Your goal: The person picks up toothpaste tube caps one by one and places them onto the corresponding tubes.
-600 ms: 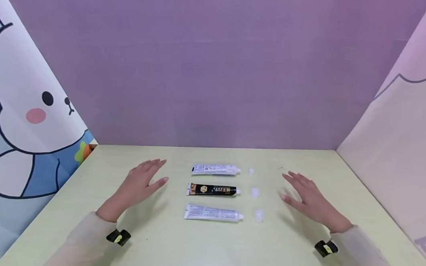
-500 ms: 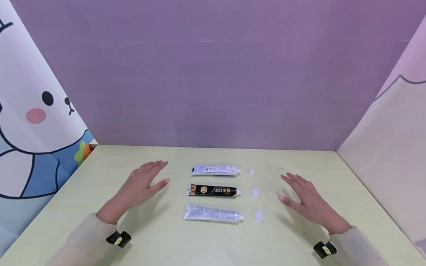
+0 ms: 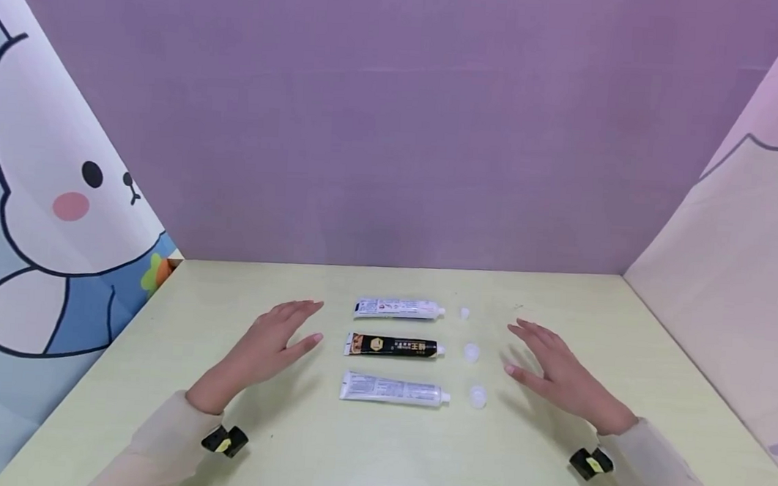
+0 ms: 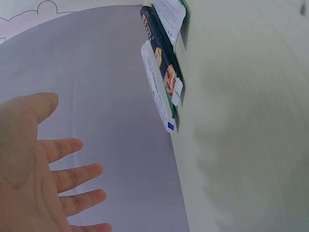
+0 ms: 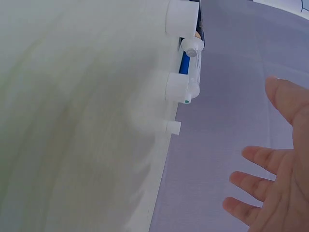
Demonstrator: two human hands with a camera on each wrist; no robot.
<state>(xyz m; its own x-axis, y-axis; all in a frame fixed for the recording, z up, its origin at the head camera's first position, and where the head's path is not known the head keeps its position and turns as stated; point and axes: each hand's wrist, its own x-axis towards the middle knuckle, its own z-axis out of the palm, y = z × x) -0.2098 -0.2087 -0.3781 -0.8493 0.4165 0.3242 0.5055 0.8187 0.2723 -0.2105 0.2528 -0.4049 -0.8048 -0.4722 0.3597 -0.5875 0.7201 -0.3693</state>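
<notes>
Three uncapped tubes lie in a column on the table: a white one (image 3: pixel 399 309) at the back, a black one (image 3: pixel 394 347) in the middle and a white one (image 3: pixel 394 390) in front. Their nozzles face right. Beside each nozzle is a white cap: a small one (image 3: pixel 464 313), a larger one (image 3: pixel 471 351) and another larger one (image 3: pixel 478 397). My left hand (image 3: pixel 261 354) hovers left of the tubes, fingers spread, holding nothing. Right of the caps, my right hand (image 3: pixel 563 377) is held likewise above the table, touching nothing. Both wrist views show extended fingers and bare palms.
The pale table (image 3: pixel 378 455) ends at a purple panel (image 3: pixel 395 126) behind. A cartoon-printed panel (image 3: pixel 77 146) rises on the left and a pale pink one (image 3: pixel 737 276) on the right. Each wrist wears a small black device (image 3: pixel 224 441).
Both hands have come slightly inward, toward the tubes and caps. The head view has shifted a little. Tubes and caps lie where they were on the table.
</notes>
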